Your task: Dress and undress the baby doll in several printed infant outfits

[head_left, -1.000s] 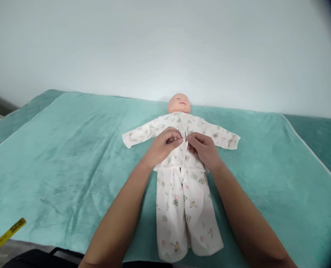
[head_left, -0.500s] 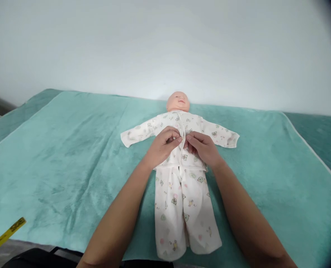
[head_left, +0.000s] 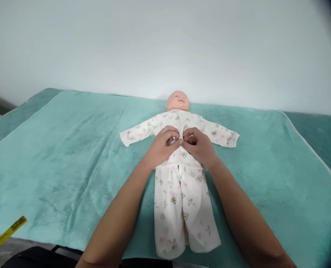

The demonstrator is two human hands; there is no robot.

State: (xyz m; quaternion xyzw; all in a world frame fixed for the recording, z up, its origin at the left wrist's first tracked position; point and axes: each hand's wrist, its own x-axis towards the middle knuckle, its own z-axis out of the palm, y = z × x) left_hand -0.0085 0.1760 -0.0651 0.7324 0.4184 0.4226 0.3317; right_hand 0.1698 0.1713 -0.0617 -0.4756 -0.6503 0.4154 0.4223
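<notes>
Grip, paired: left hand (head_left: 162,147) and right hand (head_left: 201,148) closed in fingertip pinches, meeting at the front opening of the printed top (head_left: 195,123) on a doll (head_left: 177,100) lying face-up on the teal blanket (head_left: 70,156); edges best held flat, aligned, lightly tensioned.

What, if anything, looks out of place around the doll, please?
Nothing stands out: the doll lies straight on the blanket, left hand and right hand pinching its shirt. A yellow strip juts in lower left.
</notes>
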